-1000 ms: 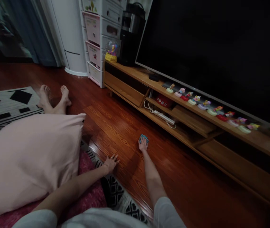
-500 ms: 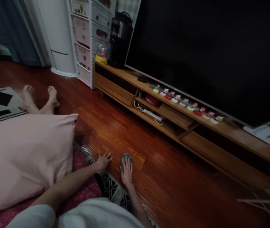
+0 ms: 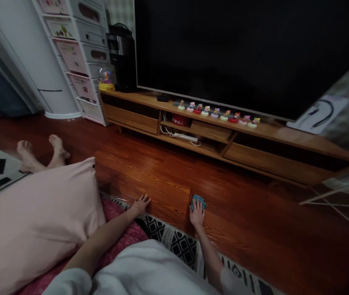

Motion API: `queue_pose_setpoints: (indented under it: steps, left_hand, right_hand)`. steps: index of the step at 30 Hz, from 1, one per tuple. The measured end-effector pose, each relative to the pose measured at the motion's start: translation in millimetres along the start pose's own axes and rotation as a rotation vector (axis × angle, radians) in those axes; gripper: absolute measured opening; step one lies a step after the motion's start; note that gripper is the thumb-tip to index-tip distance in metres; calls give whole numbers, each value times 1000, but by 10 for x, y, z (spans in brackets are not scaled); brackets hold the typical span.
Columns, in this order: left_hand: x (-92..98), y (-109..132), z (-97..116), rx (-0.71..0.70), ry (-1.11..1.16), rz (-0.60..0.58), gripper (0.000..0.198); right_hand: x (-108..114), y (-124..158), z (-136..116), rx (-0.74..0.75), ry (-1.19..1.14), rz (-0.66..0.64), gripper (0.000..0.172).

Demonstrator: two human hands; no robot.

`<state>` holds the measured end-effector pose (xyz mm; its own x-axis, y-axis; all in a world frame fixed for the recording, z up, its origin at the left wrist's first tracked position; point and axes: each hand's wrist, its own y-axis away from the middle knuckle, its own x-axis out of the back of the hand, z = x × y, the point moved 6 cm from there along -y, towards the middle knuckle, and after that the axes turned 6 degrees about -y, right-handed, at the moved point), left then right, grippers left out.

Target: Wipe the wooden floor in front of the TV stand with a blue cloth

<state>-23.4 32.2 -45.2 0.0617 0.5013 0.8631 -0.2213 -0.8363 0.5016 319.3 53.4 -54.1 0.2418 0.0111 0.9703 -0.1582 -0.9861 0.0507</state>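
My right hand point(image 3: 197, 214) is on a folded blue-green cloth point(image 3: 201, 199), its fingers laid over the cloth and holding it against the wooden floor point(image 3: 168, 198). Part of the cloth is hidden under the palm and fingers. To the left, my left hand point(image 3: 140, 205) rests on the floor near the edge of the patterned rug point(image 3: 184, 247), fingers spread and nothing in them. A large pink pillow point(image 3: 42, 209) lies beside my left arm.
A long wooden TV stand point(image 3: 149, 126) runs across the far side, bearing a big television point(image 3: 223, 53) and a row of several small figurines point(image 3: 215, 113). A white drawer unit point(image 3: 91, 51) stands at its left end. Thin white rods point(image 3: 330, 200) show at the right.
My right hand and the cloth have moved to the right along the floor, farther from my left hand. The left hand stays on the floor. The view has turned to the right.
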Motion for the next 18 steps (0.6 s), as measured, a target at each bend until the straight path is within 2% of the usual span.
queue_pose_setpoints:
  steps: [2,6,9,12,16,18]
  left_hand:
    - [-7,0,-33,-20,-16,-34,84]
    - [18,-17,-54,-50,-19,-51,85]
    - [59,-13,-39,-48,-26,-39,85]
    - [65,24,-13,-62,-32,-71,81]
    - [41,111,-37,-88,-21,-109,68]
    - [34,158,-76,-97,-29,-120,62]
  right_hand:
    - [-112,172,-113,53,-3,-10,57]
    - [-390,728,-284,241,-8,-63,58]
    - [-426,967,-271,346,-27,-96,61]
    - [-290,818,-90,315,-35,-124,55]
    - [-18,317,271,98,-5,-82,57]
    - [68,161,339,16,-3,-36,58]
